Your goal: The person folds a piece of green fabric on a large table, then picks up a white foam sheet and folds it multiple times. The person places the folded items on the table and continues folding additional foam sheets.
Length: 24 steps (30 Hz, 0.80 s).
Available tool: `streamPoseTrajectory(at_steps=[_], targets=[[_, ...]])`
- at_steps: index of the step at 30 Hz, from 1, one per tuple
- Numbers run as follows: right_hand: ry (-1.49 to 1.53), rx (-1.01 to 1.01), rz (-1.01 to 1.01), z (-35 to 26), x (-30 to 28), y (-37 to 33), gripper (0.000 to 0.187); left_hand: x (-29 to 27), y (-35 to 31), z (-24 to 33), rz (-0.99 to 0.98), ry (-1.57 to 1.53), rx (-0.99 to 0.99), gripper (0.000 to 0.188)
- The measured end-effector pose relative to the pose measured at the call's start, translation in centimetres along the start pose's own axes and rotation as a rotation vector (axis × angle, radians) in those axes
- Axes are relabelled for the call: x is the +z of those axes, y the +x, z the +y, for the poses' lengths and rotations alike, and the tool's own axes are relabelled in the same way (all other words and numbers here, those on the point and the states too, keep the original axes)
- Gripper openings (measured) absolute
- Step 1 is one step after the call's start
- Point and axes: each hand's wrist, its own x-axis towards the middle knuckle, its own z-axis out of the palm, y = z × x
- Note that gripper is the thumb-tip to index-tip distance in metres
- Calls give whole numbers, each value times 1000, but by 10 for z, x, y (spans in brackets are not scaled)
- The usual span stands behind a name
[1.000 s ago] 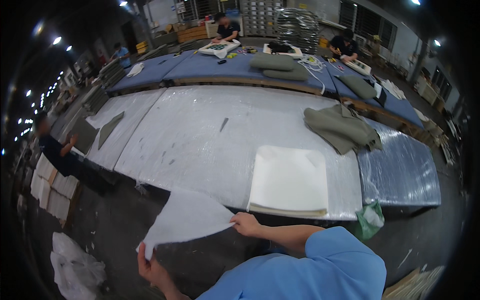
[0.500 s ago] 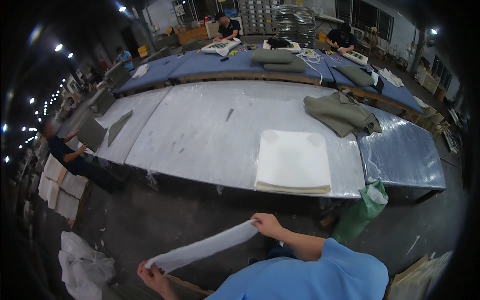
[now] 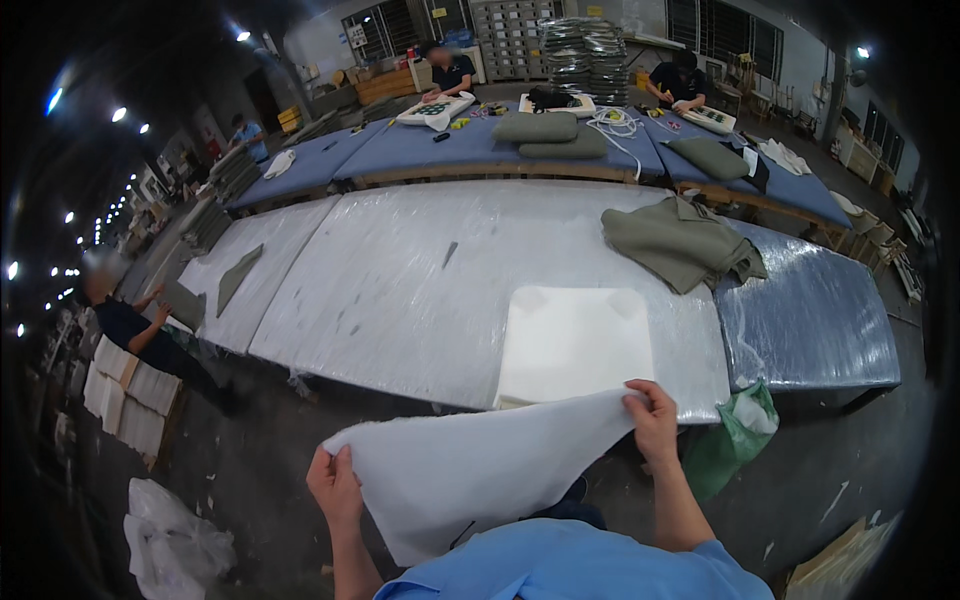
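Note:
A thin white sheet of soft material point(image 3: 470, 460) hangs stretched between my hands in front of my body. My left hand point(image 3: 335, 485) pinches its upper left corner between thumb and fingers. At the upper right corner, my right hand point(image 3: 652, 420) grips it the same way. The lower part of the sheet drops toward my blue shirt. Just beyond it, a white foam pad stack point(image 3: 575, 340) with rounded corners lies on the plastic-covered table point(image 3: 400, 290) near its front edge; the sheet's upper edge overlaps its near side in view.
Olive-green fabric point(image 3: 680, 240) lies crumpled at the table's right. A green bag point(image 3: 735, 440) stands by the front edge. Clear plastic point(image 3: 175, 540) sits on the floor at left. Co-workers are at a blue table point(image 3: 430, 165) behind, and another person point(image 3: 140, 325) stands left.
Both hands have risen and spread, the right moving farther right. The sheet has gone from a narrow folded strip to a wide opened piece. My view has shifted slightly.

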Motion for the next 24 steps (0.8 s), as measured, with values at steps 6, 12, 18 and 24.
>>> streamPoseTrajectory(at_steps=[6,12,18,24], targets=[[92,-41,206,-39,-62,82,23,115,54,27,-128,-23,106,10],[83,-147,286,-58,-101,165,24,217,114,51,-222,-14,134,14],[-23,-196,274,-79,-102,255,27,308,203,48,-331,34,150,25],[-88,-126,242,-37,-83,378,33,411,301,1,-448,-6,49,31]])
